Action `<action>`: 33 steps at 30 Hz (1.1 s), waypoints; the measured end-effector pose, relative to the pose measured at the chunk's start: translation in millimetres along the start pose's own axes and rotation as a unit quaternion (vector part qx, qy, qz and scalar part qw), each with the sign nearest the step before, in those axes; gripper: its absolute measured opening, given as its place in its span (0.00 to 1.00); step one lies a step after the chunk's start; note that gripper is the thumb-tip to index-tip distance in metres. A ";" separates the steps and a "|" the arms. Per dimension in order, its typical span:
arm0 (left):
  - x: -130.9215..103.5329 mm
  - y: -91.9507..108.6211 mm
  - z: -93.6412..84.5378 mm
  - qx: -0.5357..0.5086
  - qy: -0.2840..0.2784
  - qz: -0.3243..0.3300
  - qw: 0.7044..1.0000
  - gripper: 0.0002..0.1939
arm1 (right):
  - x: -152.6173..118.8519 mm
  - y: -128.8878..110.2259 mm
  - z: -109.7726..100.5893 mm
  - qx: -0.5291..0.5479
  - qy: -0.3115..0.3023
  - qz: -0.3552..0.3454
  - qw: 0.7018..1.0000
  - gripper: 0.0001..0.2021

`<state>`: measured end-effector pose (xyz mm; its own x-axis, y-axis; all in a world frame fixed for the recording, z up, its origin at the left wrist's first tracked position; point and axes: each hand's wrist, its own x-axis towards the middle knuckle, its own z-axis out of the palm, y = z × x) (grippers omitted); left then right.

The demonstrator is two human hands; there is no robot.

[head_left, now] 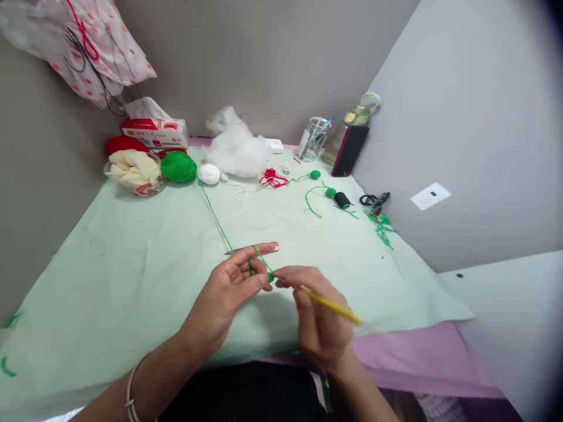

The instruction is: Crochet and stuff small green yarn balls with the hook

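My left hand (233,287) pinches a small green crochet piece (270,276) between thumb and fingers, its index finger stretched out to the right. Green yarn (215,215) loops over that finger and runs back to the green yarn ball (178,167). In my right hand (323,310) is a crochet hook with a yellow handle (336,308), held like a pencil. The hook's tip meets the green piece, though the exact stitch is too small to make out. A pointed metal blade (229,252) shows just behind the left index finger, mostly hidden.
At the back stand a tissue box (156,132), a bowl of cream cloth (136,170), white stuffing (235,146), a white yarn ball (209,174), a glass jar (313,140), a bottle (347,129) and a phone (350,151). Black thread (342,200) and scissors (373,200) lie right.
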<state>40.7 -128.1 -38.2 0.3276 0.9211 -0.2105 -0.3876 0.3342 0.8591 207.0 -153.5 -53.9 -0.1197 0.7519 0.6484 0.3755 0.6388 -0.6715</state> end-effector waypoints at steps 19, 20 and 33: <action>0.1 -5.9 4.9 -0.026 0.006 -0.017 0.999 0.20 | 2.2 -2.0 16.9 0.094 0.080 0.077 0.989 0.14; 0.3 -6.3 5.3 -0.036 0.009 -0.020 0.999 0.20 | -0.2 -1.6 17.0 0.040 0.071 0.047 0.996 0.16; 2.5 -6.0 2.4 -0.041 -0.012 -0.023 0.999 0.20 | 6.2 3.9 13.4 0.259 0.085 0.178 0.946 0.09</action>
<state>46.0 -128.3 -42.7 0.3666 0.8995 -0.2377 -0.4401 0.3928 0.8075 195.4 -144.2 -57.4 0.0946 0.9253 0.3671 -0.1416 0.3775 -0.9151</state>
